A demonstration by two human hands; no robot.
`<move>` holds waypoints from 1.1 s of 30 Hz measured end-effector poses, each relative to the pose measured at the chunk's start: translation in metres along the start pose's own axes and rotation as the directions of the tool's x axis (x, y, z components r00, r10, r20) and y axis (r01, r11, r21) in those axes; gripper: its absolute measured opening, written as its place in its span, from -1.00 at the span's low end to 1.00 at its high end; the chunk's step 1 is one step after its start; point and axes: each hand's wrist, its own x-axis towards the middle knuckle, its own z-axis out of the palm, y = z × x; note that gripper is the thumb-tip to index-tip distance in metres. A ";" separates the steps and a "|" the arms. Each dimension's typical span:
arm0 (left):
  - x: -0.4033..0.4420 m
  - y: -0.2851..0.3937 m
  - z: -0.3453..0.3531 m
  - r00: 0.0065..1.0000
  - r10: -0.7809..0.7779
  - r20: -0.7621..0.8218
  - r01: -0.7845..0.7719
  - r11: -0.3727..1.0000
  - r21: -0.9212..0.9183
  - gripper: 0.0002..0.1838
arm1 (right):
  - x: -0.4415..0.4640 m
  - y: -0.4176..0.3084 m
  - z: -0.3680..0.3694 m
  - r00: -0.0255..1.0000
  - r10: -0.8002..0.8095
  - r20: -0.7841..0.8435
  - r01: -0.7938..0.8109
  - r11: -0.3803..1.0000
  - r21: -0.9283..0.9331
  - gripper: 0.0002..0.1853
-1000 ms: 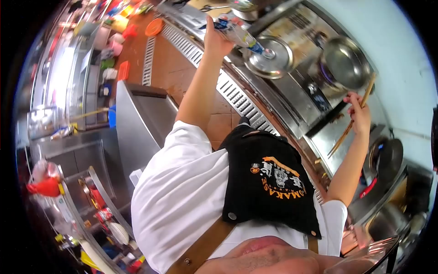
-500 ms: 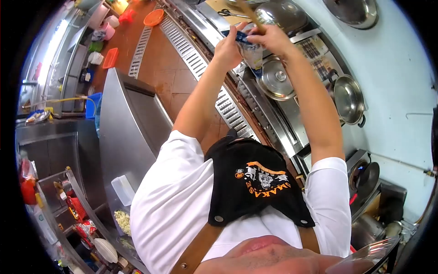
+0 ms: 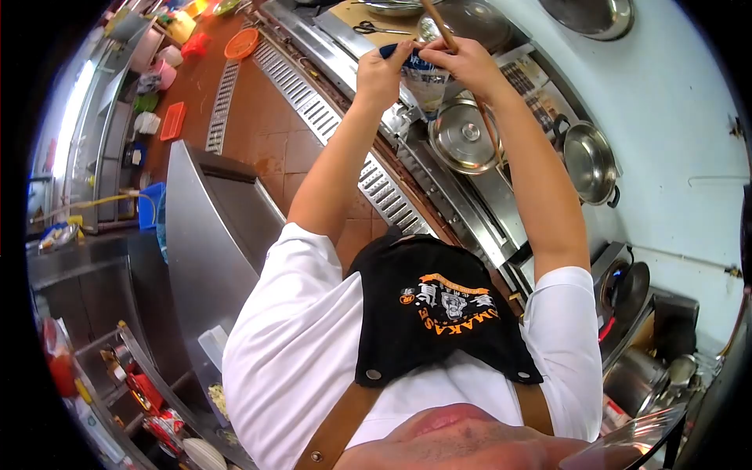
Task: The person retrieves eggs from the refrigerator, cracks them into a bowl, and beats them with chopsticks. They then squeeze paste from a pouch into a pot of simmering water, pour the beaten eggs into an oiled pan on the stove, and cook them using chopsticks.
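My left hand (image 3: pixel 381 77) pinches the left end of the top edge of a printed plastic bag (image 3: pixel 425 88), which is blue along the top and clear below. Closed on the bag's right end is my right hand (image 3: pixel 470 69). It also holds a long thin wooden stick (image 3: pixel 441 25) that slants through the grip and reappears below; its kind I cannot make out. The bag hangs upright between the hands, beside a round steel lid (image 3: pixel 462 149) on the counter. Whether its top is open I cannot tell.
Scissors (image 3: pixel 380 29) lie on a tan board beyond my hands. A steel pan (image 3: pixel 589 164) stands to the right by the wall. A metal drain grate (image 3: pixel 301 94) crosses the brown floor. On my left is a steel counter (image 3: pixel 200 227).
Both hands remain on the bag, which now hangs straighter with its front showing more. The wooden stick is now steeper, its lower part visible below my right hand. The camera view has shifted slightly.
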 end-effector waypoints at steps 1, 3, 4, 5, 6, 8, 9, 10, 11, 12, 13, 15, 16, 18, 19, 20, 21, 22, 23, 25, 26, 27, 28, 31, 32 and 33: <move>0.003 -0.006 0.004 1.000 -0.009 0.020 0.009 1.000 -0.001 -0.77 | 0.001 0.004 -0.004 1.000 0.008 -0.020 -0.008 1.000 -0.003 -0.84; 0.012 -0.024 0.011 0.983 0.183 -0.015 -0.174 0.956 0.235 -0.74 | -0.001 0.014 -0.012 1.000 0.018 0.001 -0.018 0.993 -0.117 -0.76; 0.014 -0.029 0.013 0.957 0.291 0.015 -0.276 0.888 0.367 -0.70 | -0.003 0.023 -0.015 0.998 -0.030 -0.046 0.024 0.990 -0.136 -0.73; 0.013 -0.024 0.018 0.948 0.315 0.052 -0.288 0.777 0.560 -0.70 | -0.006 0.022 -0.018 0.997 -0.015 -0.077 0.004 0.990 -0.143 -0.73; 0.009 -0.018 0.022 0.956 0.264 0.132 -0.286 0.722 0.630 -0.71 | -0.008 0.021 -0.025 0.994 0.056 -0.091 -0.073 0.978 -0.196 -0.70; 0.014 -0.022 0.031 0.943 0.147 0.298 -0.304 0.743 0.596 -0.73 | -0.021 0.028 -0.042 0.975 0.145 -0.168 -0.182 0.956 -0.229 -0.69; 0.031 -0.047 0.023 0.914 0.189 0.358 -0.378 0.714 0.590 -0.74 | -0.024 0.034 -0.044 0.964 0.150 -0.218 -0.196 0.958 -0.208 -0.71; 0.031 -0.045 0.033 0.923 0.152 0.352 -0.354 0.692 0.629 -0.74 | -0.030 0.037 -0.048 0.960 0.094 -0.262 -0.170 0.943 -0.285 -0.69; 0.031 -0.042 0.045 0.931 0.115 0.346 -0.331 0.667 0.667 -0.74 | -0.029 0.056 -0.052 0.957 0.071 -0.281 -0.164 0.931 -0.325 -0.68; 0.043 -0.062 0.047 0.925 0.177 0.337 -0.361 0.685 0.632 -0.76 | -0.038 0.048 -0.063 0.942 0.182 -0.280 -0.255 0.933 -0.252 -0.67; 0.046 -0.070 0.057 0.892 0.228 0.391 -0.441 0.634 0.635 -0.75 | -0.046 0.054 -0.071 0.933 0.201 -0.300 -0.253 0.956 -0.146 -0.68; 0.029 -0.066 0.095 0.903 0.139 0.407 -0.382 0.695 0.609 -0.70 | -0.062 0.074 -0.090 0.930 -0.006 -0.368 -0.151 0.906 -0.395 -0.72; 0.014 -0.061 0.110 0.917 0.139 0.374 -0.342 0.757 0.557 -0.69 | -0.083 0.057 -0.096 0.925 0.059 -0.376 -0.214 0.897 -0.386 -0.70; 0.010 -0.068 0.142 0.920 0.093 0.380 -0.329 0.709 0.624 -0.70 | -0.098 0.055 -0.121 0.907 0.126 -0.401 -0.282 0.889 -0.360 -0.68; 0.002 -0.069 0.155 0.929 0.059 0.366 -0.291 0.725 0.624 -0.70 | -0.108 0.057 -0.132 0.903 0.191 -0.386 -0.333 0.878 -0.344 -0.66; 0.003 -0.074 0.164 0.922 0.060 0.382 -0.303 0.723 0.621 -0.70 | -0.117 0.058 -0.142 0.896 0.256 -0.364 -0.380 0.865 -0.327 -0.65; 0.003 -0.083 0.173 0.908 0.040 0.417 -0.315 0.720 0.619 -0.70 | -0.127 0.060 -0.152 0.892 0.252 -0.376 -0.381 0.866 -0.323 -0.65; 0.004 -0.092 0.182 0.894 0.019 0.448 -0.325 0.716 0.618 -0.71 | -0.139 0.058 -0.164 0.871 0.280 -0.403 -0.428 0.836 -0.344 -0.65; 0.006 -0.102 0.193 0.891 0.014 0.454 -0.328 0.712 0.621 -0.71 | -0.150 0.060 -0.178 0.849 0.312 -0.427 -0.476 0.802 -0.360 -0.65; 0.002 -0.116 0.212 0.827 0.057 0.559 -0.332 0.852 0.405 -0.73 | -0.170 0.053 -0.199 0.830 0.325 -0.453 -0.499 0.796 -0.343 -0.65; 0.001 -0.126 0.224 0.833 0.031 0.552 -0.233 0.925 0.300 -0.74 | -0.180 0.053 -0.211 0.814 0.338 -0.473 -0.518 0.790 -0.327 -0.65; 0.003 -0.133 0.233 0.845 0.012 0.535 -0.242 0.901 0.361 -0.73 | -0.187 0.056 -0.225 0.801 0.345 -0.490 -0.551 0.745 -0.376 -0.64; 0.000 -0.132 0.245 0.860 -0.001 0.510 -0.252 0.868 0.428 -0.71 | -0.191 0.058 -0.236 0.795 0.345 -0.499 -0.571 0.703 -0.423 -0.63; 0.002 -0.141 0.292 0.806 0.122 0.580 -0.470 0.727 0.501 -0.79 | -0.204 0.064 -0.283 0.898 0.188 -0.397 -0.394 0.747 -0.535 -0.63; 0.004 -0.146 0.298 0.602 0.325 0.729 -0.744 0.558 0.366 -0.79 | -0.206 0.059 -0.296 0.927 0.142 -0.348 -0.335 0.730 -0.595 -0.64; -0.001 -0.149 0.312 0.707 0.045 0.706 -0.394 0.854 0.340 -0.77 | -0.212 0.047 -0.308 0.923 0.291 -0.250 -0.380 0.790 -0.482 -0.74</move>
